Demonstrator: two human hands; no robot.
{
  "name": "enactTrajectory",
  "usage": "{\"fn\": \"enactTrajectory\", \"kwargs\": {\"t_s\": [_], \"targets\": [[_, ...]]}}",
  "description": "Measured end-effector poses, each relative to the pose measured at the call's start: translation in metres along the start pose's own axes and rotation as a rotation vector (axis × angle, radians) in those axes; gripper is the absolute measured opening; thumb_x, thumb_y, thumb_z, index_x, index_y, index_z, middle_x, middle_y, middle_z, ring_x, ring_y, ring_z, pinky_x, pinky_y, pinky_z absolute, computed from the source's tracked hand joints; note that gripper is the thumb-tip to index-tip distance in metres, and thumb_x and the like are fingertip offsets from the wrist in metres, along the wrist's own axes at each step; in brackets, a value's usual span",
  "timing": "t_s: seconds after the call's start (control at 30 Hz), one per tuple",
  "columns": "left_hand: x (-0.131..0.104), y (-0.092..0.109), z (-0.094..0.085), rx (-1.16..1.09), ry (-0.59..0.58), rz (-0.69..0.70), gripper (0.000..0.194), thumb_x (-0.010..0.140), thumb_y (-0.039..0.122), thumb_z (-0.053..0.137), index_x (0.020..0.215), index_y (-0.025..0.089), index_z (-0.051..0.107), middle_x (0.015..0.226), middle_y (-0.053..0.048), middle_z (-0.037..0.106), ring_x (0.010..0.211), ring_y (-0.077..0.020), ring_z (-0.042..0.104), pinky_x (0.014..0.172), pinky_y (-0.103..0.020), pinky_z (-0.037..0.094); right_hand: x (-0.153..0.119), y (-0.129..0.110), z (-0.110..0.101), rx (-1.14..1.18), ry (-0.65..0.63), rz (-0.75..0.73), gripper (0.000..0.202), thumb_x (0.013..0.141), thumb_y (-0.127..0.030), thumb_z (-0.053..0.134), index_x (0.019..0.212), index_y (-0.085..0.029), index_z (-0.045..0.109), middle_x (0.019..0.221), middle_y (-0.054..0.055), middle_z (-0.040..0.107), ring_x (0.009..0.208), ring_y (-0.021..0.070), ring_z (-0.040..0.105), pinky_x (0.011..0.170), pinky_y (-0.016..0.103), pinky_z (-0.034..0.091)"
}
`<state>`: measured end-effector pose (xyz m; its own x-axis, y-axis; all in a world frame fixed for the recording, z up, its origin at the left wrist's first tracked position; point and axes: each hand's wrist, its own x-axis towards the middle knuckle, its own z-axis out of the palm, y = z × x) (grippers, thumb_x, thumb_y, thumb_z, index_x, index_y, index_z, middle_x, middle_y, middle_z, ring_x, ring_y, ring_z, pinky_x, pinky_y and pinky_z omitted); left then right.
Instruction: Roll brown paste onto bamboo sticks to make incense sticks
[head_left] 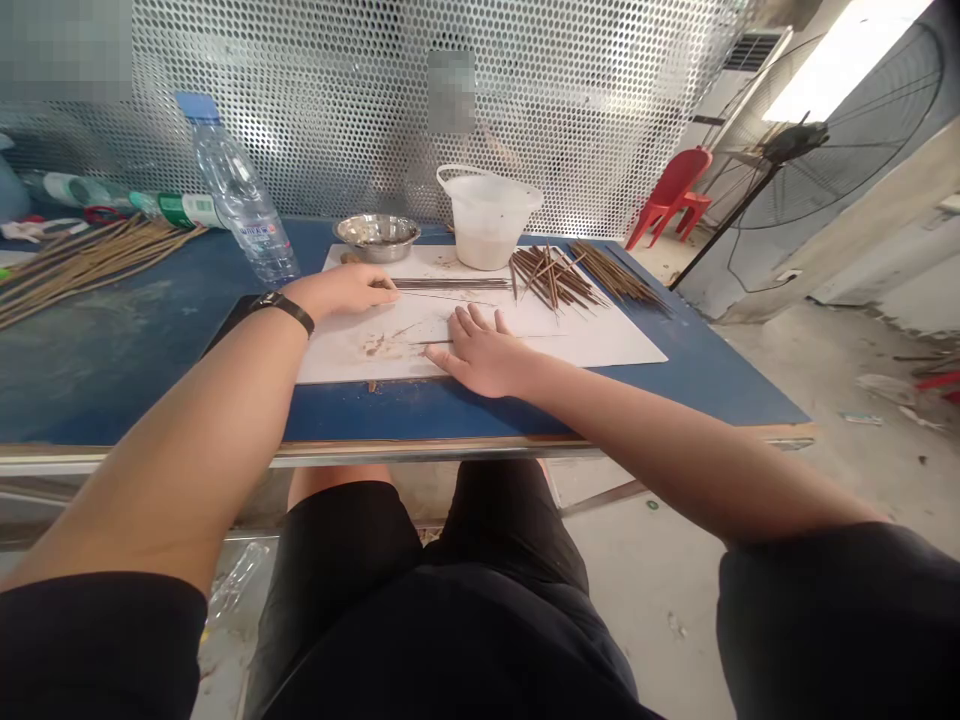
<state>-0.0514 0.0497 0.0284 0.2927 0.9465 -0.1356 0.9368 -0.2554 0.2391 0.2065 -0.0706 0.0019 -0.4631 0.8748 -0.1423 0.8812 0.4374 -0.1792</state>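
Note:
My left hand (pixel 349 288), a dark band on its wrist, reaches over the left part of a white board (pixel 600 345). Its fingers are pinched at the left end of a thin stick (pixel 442 297). Just behind lies a row of straight dark brown sticks (pixel 454 284). My right hand (pixel 486 357) is flat on the board, palm down with fingers spread. Under it runs another thin stick (pixel 429 343), its middle hidden by the hand. Brown crumbs (pixel 375 345) dot the board between my hands.
Behind the board's far edge are a metal bowl (pixel 377 235) and a white bucket (pixel 491 215). Brown sticks (pixel 555 280) are heaped at right, with another bundle (pixel 619 275) beyond. A water bottle (pixel 244 195) stands left, near long tan sticks (pixel 97 255). A perforated metal panel (pixel 337 120) rises behind the blue table (pixel 720 385).

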Motion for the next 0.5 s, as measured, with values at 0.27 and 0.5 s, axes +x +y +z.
{"fn": "enactTrajectory", "kwargs": {"t_s": [0.27, 0.5], "targets": [[0.002, -0.001, 0.001, 0.0, 0.002, -0.011, 0.072, 0.087, 0.076, 0.057, 0.141, 0.031, 0.075, 0.15, -0.011, 0.073, 0.127, -0.0396, 0.069, 0.1, -0.042, 0.054, 0.006, -0.015, 0.001, -0.071, 0.046, -0.036, 0.124, 0.1, -0.086, 0.001, 0.175, 0.01, 0.02, 0.187, 0.027, 0.008, 0.175, 0.0454, -0.001, 0.14, 0.067, 0.006], [0.001, 0.0, 0.001, -0.022, 0.012, 0.011, 0.07, 0.087, 0.074, 0.057, 0.136, 0.028, 0.078, 0.144, -0.011, 0.077, 0.125, -0.0367, 0.07, 0.1, -0.038, 0.054, -0.024, -0.022, 0.01, 0.029, 0.038, -0.103, 0.128, 0.098, -0.09, -0.001, 0.176, 0.008, 0.022, 0.186, 0.027, 0.013, 0.175, 0.0451, 0.003, 0.14, 0.066, 0.007]]}}
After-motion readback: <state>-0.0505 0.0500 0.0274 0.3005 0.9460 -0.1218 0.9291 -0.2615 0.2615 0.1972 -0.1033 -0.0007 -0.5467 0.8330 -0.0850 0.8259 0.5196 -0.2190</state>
